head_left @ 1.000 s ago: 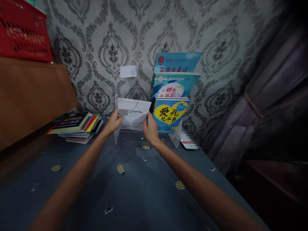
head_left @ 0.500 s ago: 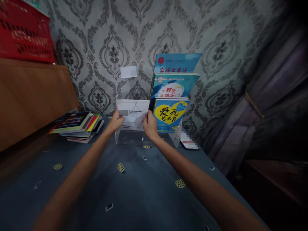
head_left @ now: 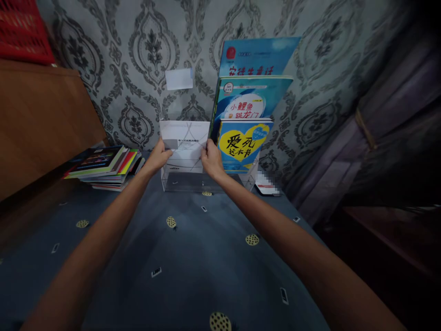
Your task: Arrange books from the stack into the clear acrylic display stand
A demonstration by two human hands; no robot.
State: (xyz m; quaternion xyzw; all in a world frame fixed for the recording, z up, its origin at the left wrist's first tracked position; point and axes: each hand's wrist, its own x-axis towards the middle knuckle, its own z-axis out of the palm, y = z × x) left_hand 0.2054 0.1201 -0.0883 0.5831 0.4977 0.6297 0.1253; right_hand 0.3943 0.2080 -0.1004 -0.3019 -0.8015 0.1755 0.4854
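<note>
Both hands grip a white booklet (head_left: 188, 154) with grey line art and small print. My left hand (head_left: 158, 155) is closed on its left edge, thumb in front. On the right edge my right hand (head_left: 211, 158) is closed, its other fingers hidden behind. The booklet stands upright in the left part of a clear acrylic rack (head_left: 186, 185), at its front tier. To its right, the rack holds a blue book with a yellow heart (head_left: 241, 145), a teal book (head_left: 262, 94) behind it and a taller blue book (head_left: 262, 53) at the back.
A stack of books (head_left: 103, 168) lies left of the rack on the dark blue patterned cloth (head_left: 138, 248). A phone-like flat object (head_left: 266, 184), partly pixelated, lies at right. A wooden cabinet (head_left: 41, 124) with a red basket (head_left: 25, 34) stands left; a tied curtain (head_left: 339, 138) hangs right.
The view has tilted down and come closer, so the rack and books appear higher and slightly larger. Both hands keep hold of the white booklet at the rack's front left.
</note>
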